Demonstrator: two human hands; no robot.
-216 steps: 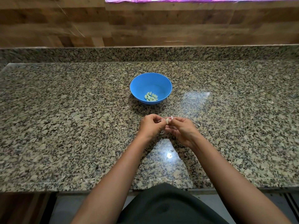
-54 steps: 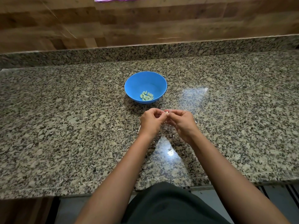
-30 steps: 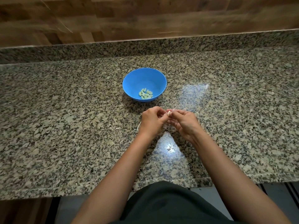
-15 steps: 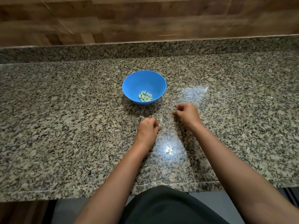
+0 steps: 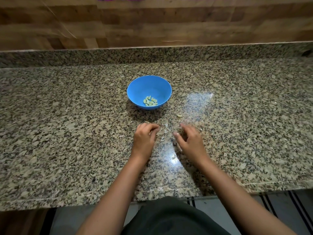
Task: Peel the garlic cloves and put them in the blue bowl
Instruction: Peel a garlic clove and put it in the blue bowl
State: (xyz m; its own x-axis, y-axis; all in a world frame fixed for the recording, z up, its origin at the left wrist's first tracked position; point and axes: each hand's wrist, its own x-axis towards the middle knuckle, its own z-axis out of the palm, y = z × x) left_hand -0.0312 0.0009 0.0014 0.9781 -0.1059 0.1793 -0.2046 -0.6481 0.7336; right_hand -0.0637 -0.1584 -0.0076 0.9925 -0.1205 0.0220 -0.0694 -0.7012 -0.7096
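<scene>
Your right hand [image 5: 189,140] is spread, holding nothing; on your left hand [image 5: 144,139] the fingers curl, over what I cannot tell. The loose clove [image 5: 179,115] blends into the speckled desk [image 5: 67,133]: easily overlooked or knocked away.

Left hand [image 5: 145,136] curls, perhaps gripping; right hand [image 5: 189,139] spread.

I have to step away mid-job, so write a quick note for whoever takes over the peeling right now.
Left hand: rests on the counter with fingers curled; I cannot tell if it holds anything.
Right hand: blurred, fingers loose, holding nothing.
Blue bowl: holds a small pile of peeled cloves, so that part is done.
Loose clove: lies on the counter right of the bowl; I cannot tell if it is peeled.
Peel scraps: lie between the hands.
Left to do: get the loose clove, peeled, into the bowl.
</scene>
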